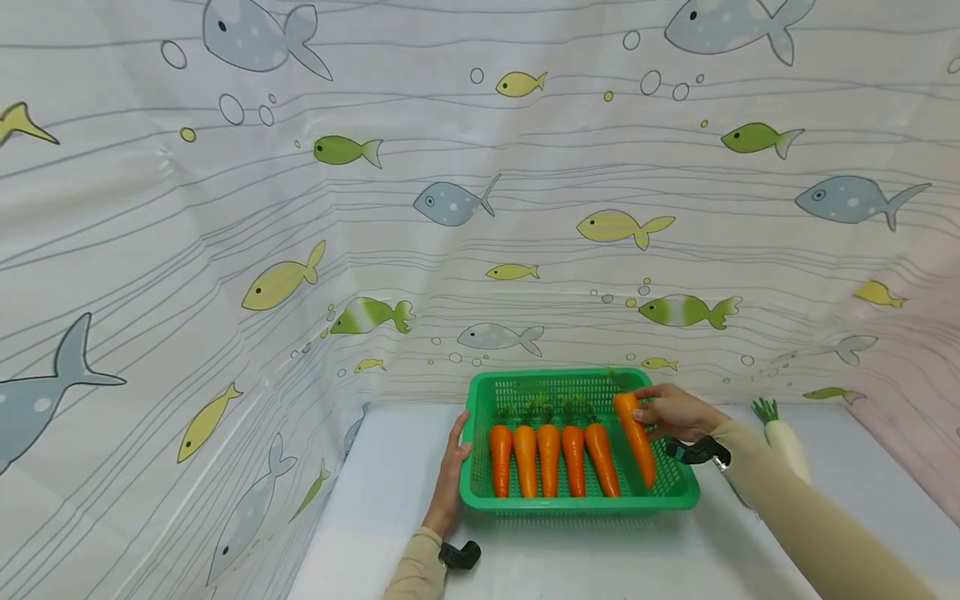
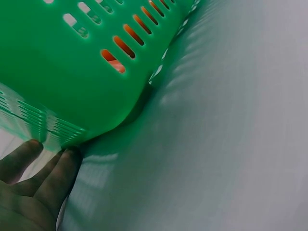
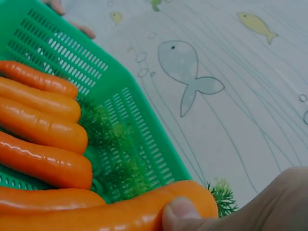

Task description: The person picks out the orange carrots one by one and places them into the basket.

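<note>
My right hand pinches a carrot near its thick top end, over the right part of a green plastic basket. In the right wrist view the thumb presses on this carrot's orange side, and green leaves show past its end. Several other carrots lie side by side in the basket, leafy tops toward the back wall. On the basket's left side rests my left hand. Its extended fingers touch the outer wall low down in the left wrist view.
To the right of the basket, a white radish with green leaf stubs lies on the white table, partly behind the right forearm. A fish-patterned sheet hangs behind the table and along its sides.
</note>
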`<state>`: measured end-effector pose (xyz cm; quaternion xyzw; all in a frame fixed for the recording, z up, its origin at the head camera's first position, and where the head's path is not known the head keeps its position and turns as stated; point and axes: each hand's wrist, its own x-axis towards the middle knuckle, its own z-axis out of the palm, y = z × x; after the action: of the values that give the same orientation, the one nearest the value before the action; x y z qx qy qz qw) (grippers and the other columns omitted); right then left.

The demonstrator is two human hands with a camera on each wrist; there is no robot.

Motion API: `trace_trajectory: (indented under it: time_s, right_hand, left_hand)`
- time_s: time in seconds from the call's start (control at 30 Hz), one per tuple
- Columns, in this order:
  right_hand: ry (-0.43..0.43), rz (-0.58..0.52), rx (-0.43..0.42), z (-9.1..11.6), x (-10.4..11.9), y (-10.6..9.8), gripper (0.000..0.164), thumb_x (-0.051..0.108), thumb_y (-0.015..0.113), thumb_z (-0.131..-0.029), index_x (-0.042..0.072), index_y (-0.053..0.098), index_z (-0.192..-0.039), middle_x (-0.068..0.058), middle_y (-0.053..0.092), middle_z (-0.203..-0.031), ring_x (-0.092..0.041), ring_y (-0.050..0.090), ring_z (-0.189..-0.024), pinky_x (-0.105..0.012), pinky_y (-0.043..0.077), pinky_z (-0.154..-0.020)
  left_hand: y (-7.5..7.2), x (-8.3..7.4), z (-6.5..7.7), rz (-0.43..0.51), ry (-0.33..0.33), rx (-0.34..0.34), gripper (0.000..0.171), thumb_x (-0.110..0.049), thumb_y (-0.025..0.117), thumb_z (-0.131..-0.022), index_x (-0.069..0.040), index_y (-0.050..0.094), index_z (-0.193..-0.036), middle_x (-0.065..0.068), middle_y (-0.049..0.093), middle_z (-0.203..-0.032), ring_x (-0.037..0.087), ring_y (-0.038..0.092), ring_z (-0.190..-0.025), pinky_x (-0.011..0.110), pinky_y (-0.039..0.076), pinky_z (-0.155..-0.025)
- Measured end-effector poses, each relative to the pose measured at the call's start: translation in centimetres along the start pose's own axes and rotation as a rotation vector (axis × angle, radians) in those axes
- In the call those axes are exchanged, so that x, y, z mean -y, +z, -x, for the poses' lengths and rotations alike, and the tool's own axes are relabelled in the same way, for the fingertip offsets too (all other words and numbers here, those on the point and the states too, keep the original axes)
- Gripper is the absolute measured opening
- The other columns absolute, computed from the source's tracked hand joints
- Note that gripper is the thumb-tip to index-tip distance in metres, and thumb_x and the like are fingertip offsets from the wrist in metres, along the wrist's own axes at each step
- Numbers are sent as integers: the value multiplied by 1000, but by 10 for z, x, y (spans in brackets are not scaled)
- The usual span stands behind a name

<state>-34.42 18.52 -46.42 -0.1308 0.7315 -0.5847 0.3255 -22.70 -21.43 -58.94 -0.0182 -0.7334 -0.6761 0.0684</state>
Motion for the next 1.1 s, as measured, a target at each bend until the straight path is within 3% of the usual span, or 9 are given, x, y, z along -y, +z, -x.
trace_trajectory:
  time_s: [0.27,0.53,0.67,0.9,1.1]
  right_hand:
    - [13,182,-82,-6,-2,17,63,-4,51,-103,-20,23,-157,-40,52,-138,-32,66,-104,-56,62,-85]
    - [45,379,-215,-15,-3,37,66,-9,52,-91,-18,34,-153,-45,43,-145,-32,58,-91,-45,58,-70]
    - [77,411,-223,-19,-5,41,68,-10,49,-87,-18,34,-152,-43,45,-142,-32,56,-89,-42,55,-69]
    - [79,459,-224,-27,-14,45,63,-8,49,-89,-20,36,-150,-41,52,-132,-35,62,-90,-46,59,-69]
    - [53,557,-265,-32,-17,51,56,-7,50,-93,-21,41,-146,-36,59,-124,-33,60,-86,-40,54,-67]
  left_hand:
    - [0,1,0,6,6,-5,58,-36,31,-111,-38,23,-169,5,15,-179,39,23,-162,67,20,-124]
    - [0,3,0,19,0,-1,58,-37,29,-111,-39,22,-169,6,14,-179,41,21,-162,70,19,-124]
    - [0,3,0,23,-6,3,58,-38,29,-111,-38,22,-169,6,14,-179,41,21,-162,69,19,-124]
    - [0,2,1,23,-13,9,58,-41,29,-111,-39,23,-169,7,14,-179,41,23,-161,69,21,-123]
    - [-1,2,0,10,3,4,58,-41,29,-111,-38,22,-169,6,15,-179,40,23,-161,69,20,-124]
